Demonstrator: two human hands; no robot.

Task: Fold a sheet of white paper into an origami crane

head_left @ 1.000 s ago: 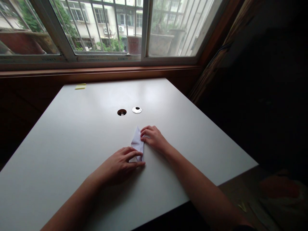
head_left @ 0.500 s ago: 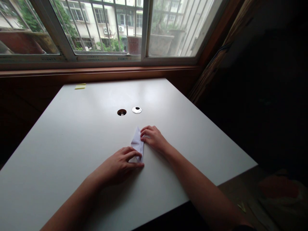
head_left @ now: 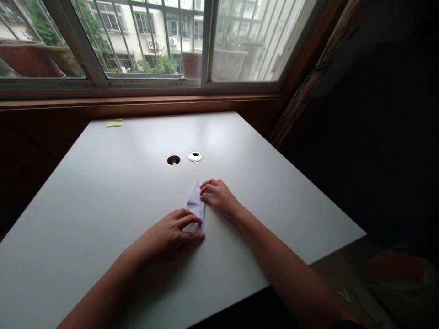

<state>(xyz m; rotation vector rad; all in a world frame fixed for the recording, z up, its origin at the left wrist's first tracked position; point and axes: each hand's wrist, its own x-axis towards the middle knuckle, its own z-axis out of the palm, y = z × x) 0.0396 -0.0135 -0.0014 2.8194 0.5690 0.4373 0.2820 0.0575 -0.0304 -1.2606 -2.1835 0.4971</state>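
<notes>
A small folded piece of white paper (head_left: 196, 202), narrow and pointed at its far end, lies on the white table (head_left: 103, 192). My left hand (head_left: 168, 240) rests on the paper's near end, with thumb and fingers curled and pinched on it. My right hand (head_left: 219, 197) is at the paper's right edge, its fingertips bent and pressing on the fold. The paper's near part is hidden under my left fingers.
A round cable hole (head_left: 173, 160) and its white cap (head_left: 195, 156) lie beyond the paper. A yellow sticky pad (head_left: 114, 123) sits at the far left corner. A barred window (head_left: 154, 41) runs along the back. The table's right edge drops to a dark floor.
</notes>
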